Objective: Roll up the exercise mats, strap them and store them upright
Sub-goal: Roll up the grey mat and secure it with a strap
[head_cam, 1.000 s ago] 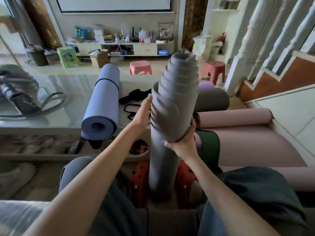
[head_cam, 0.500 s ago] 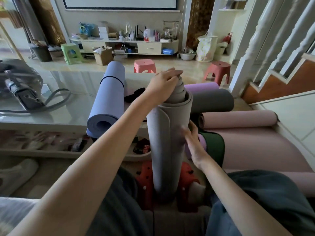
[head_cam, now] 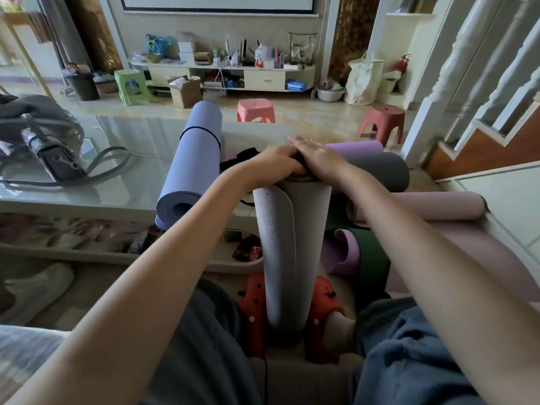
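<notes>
grey mat (head_cam: 287,252) stands upright on the floor betw. the person's feet in red clogs (head_cam: 253,311), rolled but w/ no strap visible on it. both hands sit on its top end: left hand (head_cam: 276,166) is curled over the top rim, fingers bent down onto the roll's end; right hand (head_cam: 317,154) lies flat, fingers straight, palm pressing down on the top. judgement: they're squaring off the coils so the end is flush, i.e. tidying the roll before strapping.

progress, as far as visible: blue mat (head_cam: 193,168) lies rolled on the glass table (head_cam: 87,176) w/ a thin dark strap round it nr the far end, so rolled + strapped but lying down, not stored upright. dark straps (head_cam: 238,157) lie on the table just beside it, prob. for the rest. to the right, dark grey mat (head_cam: 380,171), purple mat (head_cam: 355,147) and pink mat (head_cam: 418,206) lie rolled in a pile, no straps seen. a green/purple mat (head_cam: 353,252) looks only half rolled, and a pink one under it is partly unrolled. so most is left: strap grey, finish others, stand all up.

writing/brands: none readable; items on the far shelf too small to tell.
</notes>
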`<control>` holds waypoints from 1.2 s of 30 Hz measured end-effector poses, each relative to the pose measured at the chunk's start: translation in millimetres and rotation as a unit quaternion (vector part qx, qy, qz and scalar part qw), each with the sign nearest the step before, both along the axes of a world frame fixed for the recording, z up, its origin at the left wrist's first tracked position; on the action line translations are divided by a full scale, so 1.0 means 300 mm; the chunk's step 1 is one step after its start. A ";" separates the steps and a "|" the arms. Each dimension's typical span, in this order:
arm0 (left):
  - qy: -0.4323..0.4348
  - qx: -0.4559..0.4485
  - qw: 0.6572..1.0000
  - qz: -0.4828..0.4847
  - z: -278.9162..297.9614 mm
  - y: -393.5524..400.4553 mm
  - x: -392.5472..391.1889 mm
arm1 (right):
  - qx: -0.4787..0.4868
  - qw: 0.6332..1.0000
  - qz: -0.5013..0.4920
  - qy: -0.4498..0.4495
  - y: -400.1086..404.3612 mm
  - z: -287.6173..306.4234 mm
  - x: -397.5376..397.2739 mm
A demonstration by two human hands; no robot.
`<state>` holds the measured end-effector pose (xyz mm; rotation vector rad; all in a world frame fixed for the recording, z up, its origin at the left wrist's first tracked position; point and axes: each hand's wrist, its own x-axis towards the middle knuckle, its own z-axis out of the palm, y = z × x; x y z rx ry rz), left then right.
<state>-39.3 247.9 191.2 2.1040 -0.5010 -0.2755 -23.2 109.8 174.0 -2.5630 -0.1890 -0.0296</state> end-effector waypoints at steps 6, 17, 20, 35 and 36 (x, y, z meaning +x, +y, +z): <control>-0.141 -0.129 0.969 0.156 -0.111 0.055 -0.042 | 0.411 0.883 -0.213 -0.079 -0.013 -0.081 -0.040; -0.284 0.030 0.958 0.027 -0.188 -0.017 -0.115 | 0.450 0.828 -0.321 -0.099 0.007 -0.077 -0.053; -0.358 0.115 0.926 0.033 -0.183 -0.001 -0.088 | 0.471 0.847 -0.230 -0.085 -0.004 -0.074 -0.083; -0.298 0.229 0.924 0.068 -0.133 -0.055 -0.051 | 0.162 0.951 -0.188 -0.184 0.059 -0.374 -0.354; -0.283 0.227 0.930 0.061 -0.125 -0.056 -0.051 | 0.167 0.951 -0.189 -0.178 0.058 -0.360 -0.348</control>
